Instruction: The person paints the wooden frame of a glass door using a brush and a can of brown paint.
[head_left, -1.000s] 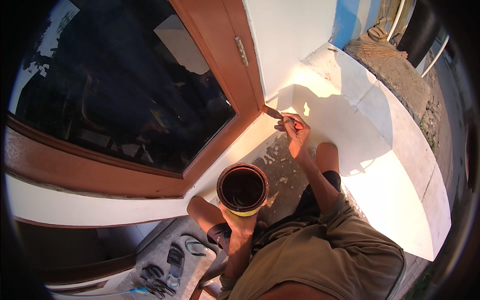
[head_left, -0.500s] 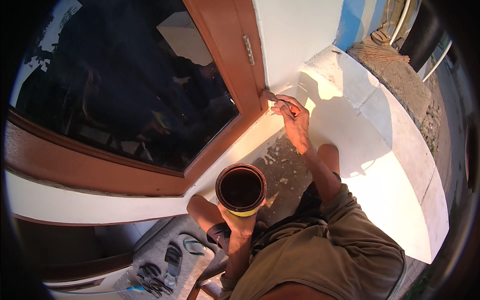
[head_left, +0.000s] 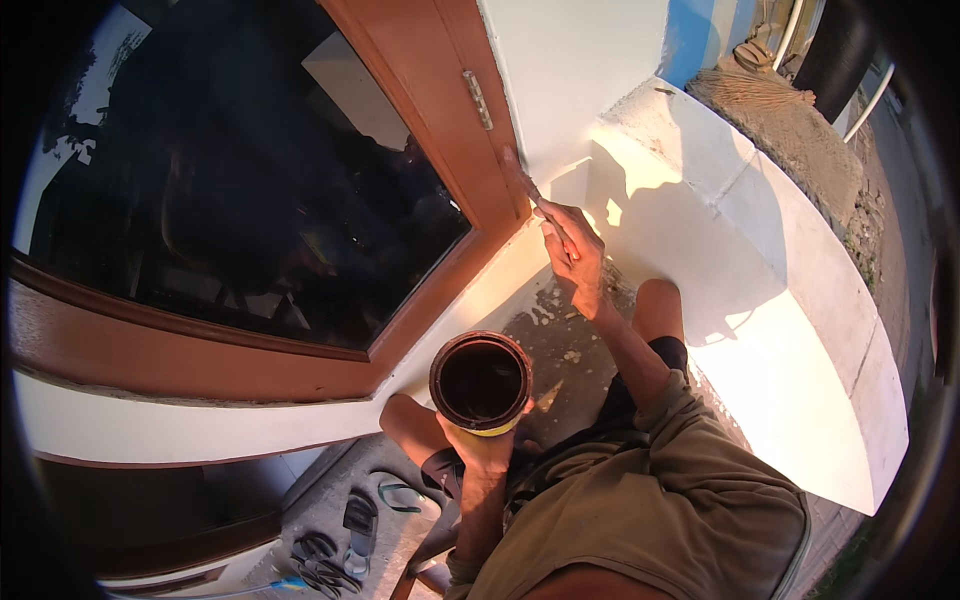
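My right hand [head_left: 576, 250] is closed around the handle of a paintbrush [head_left: 522, 178]. Its bristles touch the brown window frame [head_left: 490, 130] along the edge by the white wall, below a metal hinge [head_left: 477, 99]. In front of my body, my left hand [head_left: 482, 450] holds up a round paint can [head_left: 481, 425] from below and the side. The can is open at the top, with dark brown paint inside and a stained rim; a strip of yellow shows on its side.
Dark glass [head_left: 270, 200] fills the frame on the left. A low white ledge [head_left: 800, 270] curves along my right. Several sandals [head_left: 360, 515] lie on the floor at lower left. A straw broom [head_left: 750, 88] rests at the far right. Pale spots mark the floor [head_left: 560, 350] between my knees.
The paintbrush has moved up along the frame's edge, its bristles now pointing more upward. My right hand has turned and shifted slightly left and down. The paint can stays nearly in place.
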